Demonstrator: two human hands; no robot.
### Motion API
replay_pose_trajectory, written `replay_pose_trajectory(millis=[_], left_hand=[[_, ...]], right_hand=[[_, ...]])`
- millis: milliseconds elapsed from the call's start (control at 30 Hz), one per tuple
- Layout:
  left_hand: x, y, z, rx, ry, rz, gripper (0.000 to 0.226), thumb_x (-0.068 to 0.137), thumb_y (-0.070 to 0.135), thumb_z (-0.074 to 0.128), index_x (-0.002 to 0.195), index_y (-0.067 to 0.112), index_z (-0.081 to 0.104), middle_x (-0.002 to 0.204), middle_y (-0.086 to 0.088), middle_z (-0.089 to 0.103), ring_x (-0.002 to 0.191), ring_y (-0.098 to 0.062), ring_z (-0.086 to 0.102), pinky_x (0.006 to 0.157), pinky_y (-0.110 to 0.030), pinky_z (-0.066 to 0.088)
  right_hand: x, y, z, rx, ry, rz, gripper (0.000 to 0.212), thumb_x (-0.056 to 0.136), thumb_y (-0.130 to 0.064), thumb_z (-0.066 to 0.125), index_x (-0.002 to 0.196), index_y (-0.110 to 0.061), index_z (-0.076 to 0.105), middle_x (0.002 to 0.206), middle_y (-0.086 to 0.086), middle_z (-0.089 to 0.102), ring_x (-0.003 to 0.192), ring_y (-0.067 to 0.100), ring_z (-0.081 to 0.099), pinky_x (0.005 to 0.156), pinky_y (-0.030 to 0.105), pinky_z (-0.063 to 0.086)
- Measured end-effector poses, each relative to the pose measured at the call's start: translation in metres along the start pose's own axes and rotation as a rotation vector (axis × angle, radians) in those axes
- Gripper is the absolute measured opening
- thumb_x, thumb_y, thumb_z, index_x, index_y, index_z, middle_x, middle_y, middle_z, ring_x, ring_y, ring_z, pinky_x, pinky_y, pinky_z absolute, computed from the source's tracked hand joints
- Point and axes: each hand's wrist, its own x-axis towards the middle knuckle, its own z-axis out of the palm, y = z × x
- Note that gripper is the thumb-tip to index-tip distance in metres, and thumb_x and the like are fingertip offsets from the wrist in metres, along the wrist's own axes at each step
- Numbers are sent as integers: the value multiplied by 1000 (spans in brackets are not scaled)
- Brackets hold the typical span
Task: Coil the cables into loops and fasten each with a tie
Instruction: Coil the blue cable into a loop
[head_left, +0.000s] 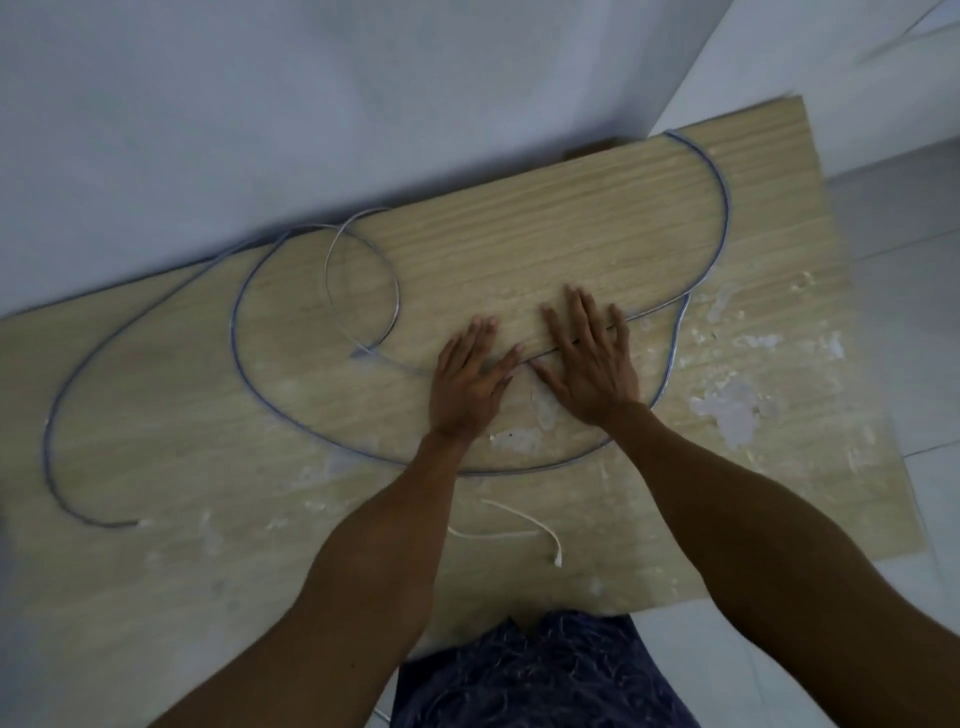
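Observation:
A long grey-blue cable (239, 358) sprawls in wide loose curves over a wooden board (545, 218), with a smaller loop (396, 296) at the middle left. My left hand (467, 379) and my right hand (592, 358) lie flat side by side on the board, fingers spread, over a stretch of the cable that runs under them. Neither hand is closed around it. A short white string tie (524, 519) lies on the board nearer to me, between my forearms.
The board lies on a pale tiled floor (909, 218) against a white wall (260, 104). White paint splashes (732, 410) mark its right part. One cable end (124, 524) rests near the board's left front. My patterned dark shorts (540, 675) show at the bottom.

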Motion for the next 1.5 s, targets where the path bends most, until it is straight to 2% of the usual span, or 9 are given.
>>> replay_pose_trajectory(millis=[200,333,467,600,700,933,1100,1267,1500], left_hand=[[19,10,-18,-239,12,-174,19,96,15,68,111,10,79,129,-13,71,126,-28,64,103,-38,52],[33,10,-38,-360,-25,-358,22,97,8,61,110,-1,77,118,-18,74,115,-33,68,104,-43,53],[37,0,-66,-378,42,-462,21,99,7,59,110,-3,75,107,-18,76,100,-31,72,95,-33,54],[35,-29,-106,-352,79,-513,20,102,12,56,101,1,73,90,-17,75,81,-32,71,71,-36,55],[25,-62,-135,-271,120,-565,24,102,21,50,100,5,67,84,-15,74,75,-34,70,63,-42,56],[10,-96,-198,-245,217,-563,26,98,30,44,99,13,63,89,-8,75,84,-35,71,71,-44,55],[23,-67,-236,-527,135,-630,15,89,42,56,99,33,51,70,-9,70,70,-30,69,70,-46,56],[55,-21,-290,-788,267,-455,32,93,60,49,103,33,63,54,1,53,52,-22,50,60,-35,44],[56,12,-353,-782,435,-171,26,103,43,48,107,28,69,60,-8,48,55,-24,42,57,-32,35]], right_hand=[[-1,-2,-8,84,-27,-16,75,103,-65,28,163,-24,13,171,15,3,159,30,3,126,54,9],[0,-4,-14,191,-37,-23,59,107,-33,37,162,-18,21,170,20,5,158,35,3,127,51,10],[3,-3,-26,190,116,40,48,84,13,54,127,-8,61,144,23,54,142,39,42,119,53,29],[10,4,-61,70,208,56,36,72,12,63,100,-10,67,91,14,73,97,36,66,93,46,47],[17,6,-92,14,253,65,32,72,12,63,96,-9,67,81,13,70,83,37,65,79,44,49],[30,-18,-162,29,411,116,35,68,16,62,96,-5,66,80,16,67,81,40,64,64,42,50],[38,-68,-229,172,520,76,40,75,14,56,108,-6,68,93,17,70,82,41,67,56,40,48],[39,-112,-272,290,615,67,31,91,7,53,117,-5,65,105,13,74,84,42,68,62,38,44],[20,-133,-312,370,708,96,30,95,2,50,118,-12,65,105,3,75,92,32,69,67,35,46]])
